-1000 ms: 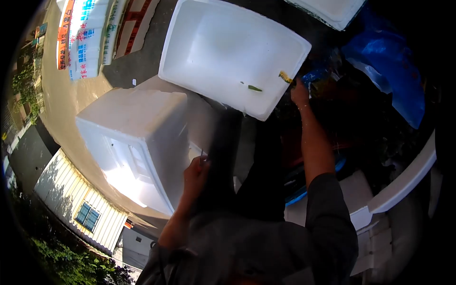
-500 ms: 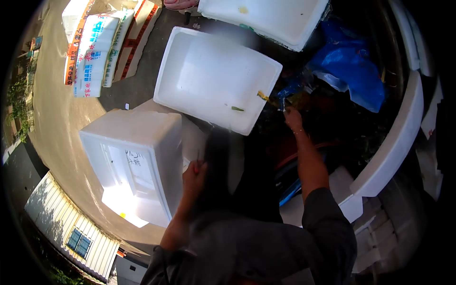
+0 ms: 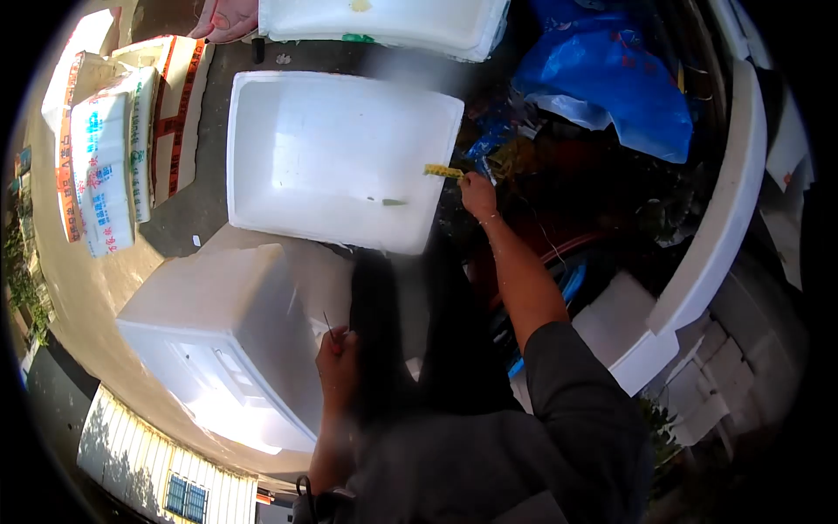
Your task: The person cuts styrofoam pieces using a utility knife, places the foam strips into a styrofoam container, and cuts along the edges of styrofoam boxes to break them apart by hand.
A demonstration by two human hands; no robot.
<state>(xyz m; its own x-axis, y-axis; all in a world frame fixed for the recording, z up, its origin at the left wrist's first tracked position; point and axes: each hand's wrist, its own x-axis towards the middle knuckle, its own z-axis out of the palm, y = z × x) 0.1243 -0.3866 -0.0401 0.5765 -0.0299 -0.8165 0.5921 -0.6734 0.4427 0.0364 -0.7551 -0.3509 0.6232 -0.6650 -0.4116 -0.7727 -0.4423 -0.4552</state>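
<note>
My left hand (image 3: 336,362) is closed around a tool with a red handle (image 3: 335,342) and a thin pointed metal shaft or blade; its exact kind is unclear. My right hand (image 3: 479,195) is closed beside the right rim of a white foam box (image 3: 305,144). A yellow patterned strip (image 3: 443,171) crosses that rim and reaches the right fingertips. Whether the fingers pinch the strip or something else is too small to tell. Inside the box lies a green leaf-like scrap (image 3: 394,203). Crumpled blue plastic (image 3: 491,138) is just beyond the right hand.
An upturned foam box (image 3: 205,288) stands at my left. Printed foam boxes (image 3: 105,175) are stacked at the far left. Another white foam box (image 3: 375,17) is at the top. A large blue plastic bag (image 3: 611,83) lies over dark clutter at the right, bordered by a white foam edge (image 3: 720,227).
The view has turned, so most things sit further left. The right fingers now appear to meet the yellow strip, where a gap showed before. The left hand still grips the red-handled tool.
</note>
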